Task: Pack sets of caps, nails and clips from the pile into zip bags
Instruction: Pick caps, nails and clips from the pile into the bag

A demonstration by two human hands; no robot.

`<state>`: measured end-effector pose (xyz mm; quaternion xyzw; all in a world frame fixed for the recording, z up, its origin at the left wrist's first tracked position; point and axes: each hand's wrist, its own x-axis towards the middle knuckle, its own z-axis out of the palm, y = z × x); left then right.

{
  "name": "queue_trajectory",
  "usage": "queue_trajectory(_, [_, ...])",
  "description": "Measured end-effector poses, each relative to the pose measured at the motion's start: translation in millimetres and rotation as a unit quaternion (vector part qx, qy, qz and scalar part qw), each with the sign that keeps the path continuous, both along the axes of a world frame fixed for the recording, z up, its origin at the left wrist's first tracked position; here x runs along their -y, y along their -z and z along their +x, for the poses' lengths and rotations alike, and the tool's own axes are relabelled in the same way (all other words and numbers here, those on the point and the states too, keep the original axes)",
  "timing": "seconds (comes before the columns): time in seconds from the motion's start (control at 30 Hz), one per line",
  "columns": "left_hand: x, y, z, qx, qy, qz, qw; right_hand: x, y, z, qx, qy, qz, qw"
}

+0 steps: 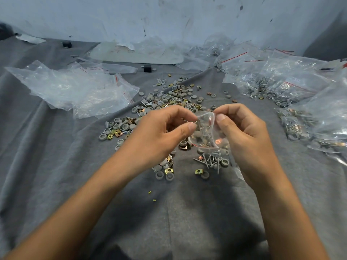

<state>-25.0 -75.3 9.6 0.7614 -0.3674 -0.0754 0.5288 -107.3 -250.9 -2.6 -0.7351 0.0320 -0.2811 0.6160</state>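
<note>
Above a grey cloth (187, 212) strewn with hardware, left hand (159, 132) and right hand (242, 132) pinch a small zip bag (205, 132); filled bags (293, 87) crowd the right edge.

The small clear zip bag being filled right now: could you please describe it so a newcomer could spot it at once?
On the grey cloth, above the loose pile of grey caps, screws and brass clips, the left hand and right hand pinch a small clear zip bag. Unlike the bags lying at the sides, it is held up in the air.
</note>
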Motion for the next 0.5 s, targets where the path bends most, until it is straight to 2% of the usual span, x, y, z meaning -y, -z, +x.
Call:
queue_trajectory(0.1, [-7.2,3.6,6.2,0.089,-0.033,0.123,0.988,1.0,0.8,1.1,0.009,0.014,0.009,1.000])
queue_trajectory(0.17, [-7.1,6.8,2.6,0.131,-0.001,0.228,0.965,1.4,1.2,1.8,0.015,0.017,0.010,1.000])
queue_trajectory(0.23, [-0.9,13.2,-5.4,0.156,0.055,0.281,0.945,1.5,1.4,2.3,0.018,0.015,0.010,1.000])
queue_trajectory(0.37, [14.2,32.9,-20.0,0.230,0.088,0.318,0.915,2.0,2.6,2.7,0.018,0.013,0.008,1.000])
queue_trajectory(0.5, [13.3,36.5,-15.1,0.247,0.066,0.302,0.918,2.2,2.3,2.6,0.012,0.012,0.008,1.000])
